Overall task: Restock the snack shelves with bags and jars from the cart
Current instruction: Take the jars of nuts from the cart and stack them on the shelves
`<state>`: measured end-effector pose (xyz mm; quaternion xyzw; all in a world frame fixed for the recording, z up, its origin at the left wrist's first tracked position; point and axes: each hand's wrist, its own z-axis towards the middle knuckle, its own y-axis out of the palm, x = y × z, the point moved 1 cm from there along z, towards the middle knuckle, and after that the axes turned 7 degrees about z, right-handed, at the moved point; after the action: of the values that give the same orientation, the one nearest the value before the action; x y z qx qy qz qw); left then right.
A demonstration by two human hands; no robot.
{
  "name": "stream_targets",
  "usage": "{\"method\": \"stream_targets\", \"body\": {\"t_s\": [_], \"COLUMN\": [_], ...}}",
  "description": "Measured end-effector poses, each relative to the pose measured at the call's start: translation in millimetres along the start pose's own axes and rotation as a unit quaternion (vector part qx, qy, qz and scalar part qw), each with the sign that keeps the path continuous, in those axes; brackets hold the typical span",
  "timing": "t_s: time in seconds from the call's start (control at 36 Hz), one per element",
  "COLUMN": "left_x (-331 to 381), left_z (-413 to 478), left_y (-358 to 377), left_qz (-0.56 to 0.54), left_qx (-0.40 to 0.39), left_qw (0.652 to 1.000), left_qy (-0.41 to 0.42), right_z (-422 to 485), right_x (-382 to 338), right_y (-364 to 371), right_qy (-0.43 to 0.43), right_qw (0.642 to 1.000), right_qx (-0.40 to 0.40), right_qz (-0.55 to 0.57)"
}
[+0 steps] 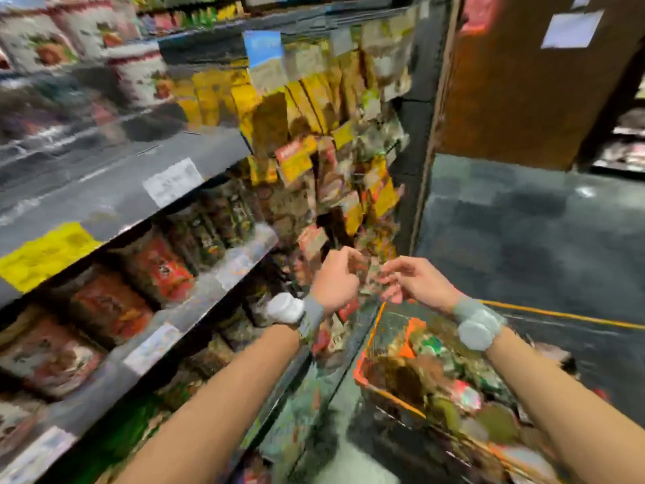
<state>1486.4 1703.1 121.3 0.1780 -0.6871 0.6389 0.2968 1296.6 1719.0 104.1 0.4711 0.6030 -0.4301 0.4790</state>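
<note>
Head view: left hand [335, 278] and right hand [417, 281] meet near the cart [391, 394], each grip pinching one blurred small bag [370, 274] beside hanging bags [303, 110].

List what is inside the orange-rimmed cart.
The cart holds a heap of snack packets in brown, green, orange and pink. Blur hides their labels, and anything beneath the top layer is covered.

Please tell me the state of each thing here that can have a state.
left hand: fingers curled, pinching the small packet
right hand: touching that packet, grip unclear
small packet: held up between both hands
cart: loaded with goods
shelf: stocked with bags
</note>
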Motion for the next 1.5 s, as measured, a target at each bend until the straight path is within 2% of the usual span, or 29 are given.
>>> {"method": "stream_targets", "body": {"t_s": [0.14, 0.31, 0.39, 0.56, 0.64, 0.75, 0.86, 0.92, 1.0, 1.08, 1.14, 1.25, 1.36, 1.5], "left_x": [35, 23, 45, 25, 68, 83, 88, 83, 74, 76, 80, 64, 48, 35], "left_z": [-3, 18, 13, 17, 15, 34, 58, 77, 102, 119, 126, 139, 147, 162], "left_y": [88, 195, 222, 315, 309, 320, 334, 351, 379, 387, 385, 397, 403, 412], "left_qz": [0.027, 0.066, 0.076, 0.104, 0.121, 0.133, 0.12, 0.118, 0.112, 0.088, 0.074, 0.052, 0.045, 0.0], "left_qx": [-0.105, -0.179, -0.214, -0.273, -0.292, -0.33, -0.359, -0.369, -0.387, -0.406, -0.426, -0.448, -0.464, -0.469], "left_qw": [0.994, 0.98, 0.971, 0.951, 0.945, 0.932, 0.924, 0.921, 0.915, 0.909, 0.902, 0.892, 0.884, 0.879], "left_qy": [0.006, -0.056, -0.076, -0.099, -0.083, -0.064, -0.054, -0.041, -0.011, -0.002, 0.001, 0.001, -0.027, -0.081], "right_z": [-40, -64, -74, -109, -113, -109, -104, -97, -82, -58, -41, -5, 27, 44], "right_x": [68, 152, 181, 244, 253, 254, 252, 267, 305, 315, 317, 319, 336, 410], "right_y": [-83, -153, -188, -230, -240, -245, -246, -250, -260, -275, -289, -307, -310, -331], "right_qy": [0.069, 0.145, 0.175, 0.286, 0.313, 0.325, 0.341, 0.367, 0.401, 0.384, 0.391, 0.416, 0.49, 0.515], "right_qw": [0.992, 0.978, 0.974, 0.947, 0.936, 0.928, 0.923, 0.906, 0.881, 0.875, 0.866, 0.849, 0.796, 0.767], "right_qx": [0.085, 0.1, 0.105, 0.136, 0.148, 0.171, 0.13, 0.166, 0.172, 0.237, 0.253, 0.263, 0.281, 0.33], "right_qz": [-0.068, -0.113, -0.098, -0.048, -0.057, -0.062, -0.126, -0.128, -0.183, -0.173, -0.18, -0.192, -0.216, -0.196]}}
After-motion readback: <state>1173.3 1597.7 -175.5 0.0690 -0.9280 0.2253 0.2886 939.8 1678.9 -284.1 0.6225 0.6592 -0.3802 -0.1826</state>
